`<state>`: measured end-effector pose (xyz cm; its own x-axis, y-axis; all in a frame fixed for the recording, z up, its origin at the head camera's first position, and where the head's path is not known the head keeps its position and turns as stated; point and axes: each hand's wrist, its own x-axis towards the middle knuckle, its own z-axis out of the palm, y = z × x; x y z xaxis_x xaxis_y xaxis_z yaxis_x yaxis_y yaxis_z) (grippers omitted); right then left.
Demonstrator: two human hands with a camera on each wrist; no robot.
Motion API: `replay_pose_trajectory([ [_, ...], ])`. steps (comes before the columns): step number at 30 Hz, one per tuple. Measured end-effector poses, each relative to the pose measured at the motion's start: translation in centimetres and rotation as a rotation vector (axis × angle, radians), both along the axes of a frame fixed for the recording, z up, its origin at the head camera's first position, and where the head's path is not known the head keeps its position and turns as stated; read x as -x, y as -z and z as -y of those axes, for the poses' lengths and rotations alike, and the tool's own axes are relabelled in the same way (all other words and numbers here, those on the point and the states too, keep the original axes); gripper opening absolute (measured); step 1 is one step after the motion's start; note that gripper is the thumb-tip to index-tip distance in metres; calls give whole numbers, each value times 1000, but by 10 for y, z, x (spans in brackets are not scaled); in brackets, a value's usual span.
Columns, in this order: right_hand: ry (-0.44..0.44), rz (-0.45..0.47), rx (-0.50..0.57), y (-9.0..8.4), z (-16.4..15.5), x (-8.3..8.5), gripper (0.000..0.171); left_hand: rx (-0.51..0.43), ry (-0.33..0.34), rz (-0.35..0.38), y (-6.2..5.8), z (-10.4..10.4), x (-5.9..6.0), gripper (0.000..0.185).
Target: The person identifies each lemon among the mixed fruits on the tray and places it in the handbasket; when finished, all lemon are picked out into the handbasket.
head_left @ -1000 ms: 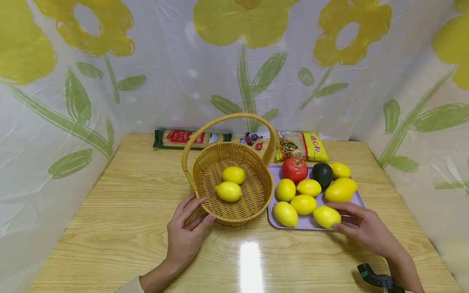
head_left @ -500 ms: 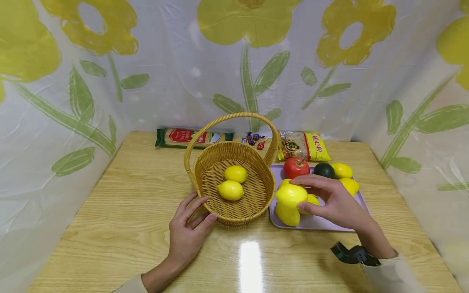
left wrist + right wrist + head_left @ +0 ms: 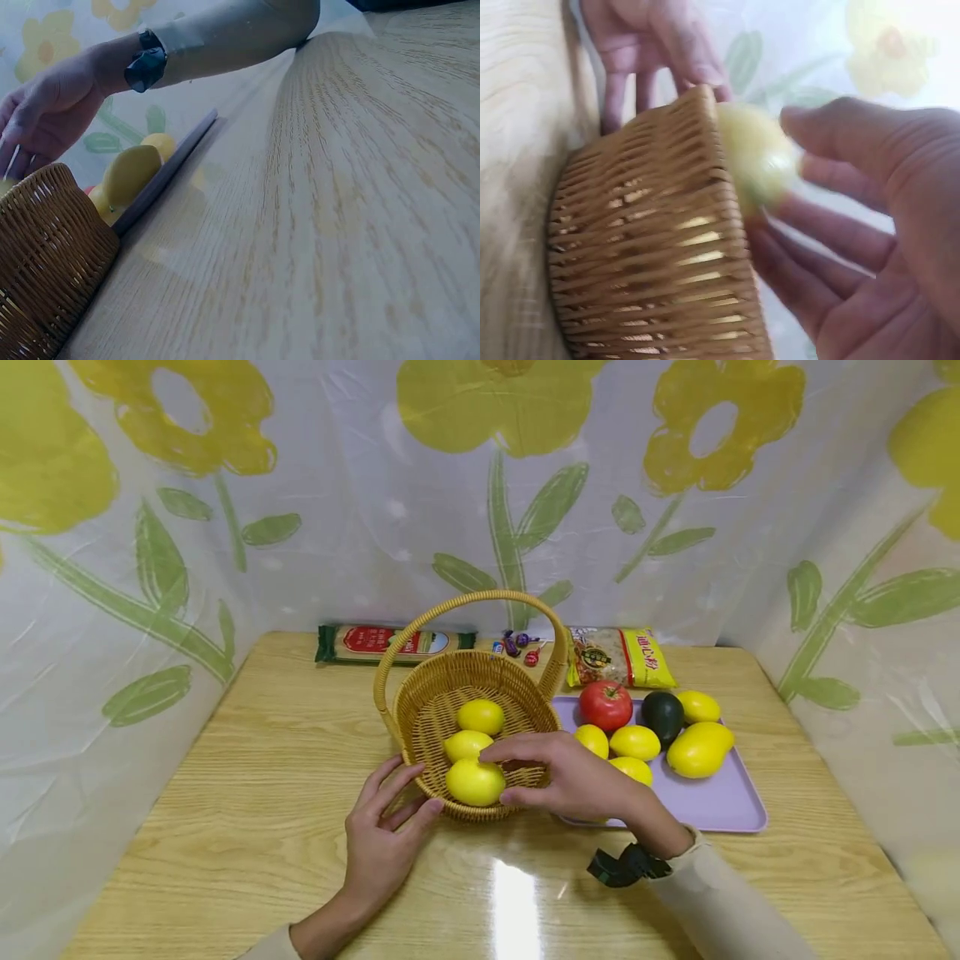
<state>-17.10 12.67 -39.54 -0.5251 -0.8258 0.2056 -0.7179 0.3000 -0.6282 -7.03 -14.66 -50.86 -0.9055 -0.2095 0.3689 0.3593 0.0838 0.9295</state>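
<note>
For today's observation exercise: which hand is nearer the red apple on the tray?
Right. The right hand holds a lemon over the basket, beside the tray; the left hand rests against the basket's far side from the red apple.

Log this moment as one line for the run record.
right hand: holds lemon over wicker basket | left hand: touches basket's outer wall | basket: two lemons inside | purple tray: fruit left
</note>
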Motion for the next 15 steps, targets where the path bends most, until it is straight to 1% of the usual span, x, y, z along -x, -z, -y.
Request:
replay_pose_trajectory([
  [3,5,19,45,-6,-12,4,45,-4,-2,-7,-1,-1,0,51],
  [6,53,40,105,-16,-38,13,45,-11,-1,-14,-1,0,1,52],
  [8,93,82,163,-24,-60,21,45,-14,3,-17,0,0,1,52],
  [11,164,114,258,-33,-100,35,45,-9,3,-18,0,0,2,52],
  [13,215,134,314,-36,-127,44,44,-5,0,-16,0,0,1,52],
  [15,279,131,357,-35,-155,52,42,-1,-5,-14,0,0,1,52],
])
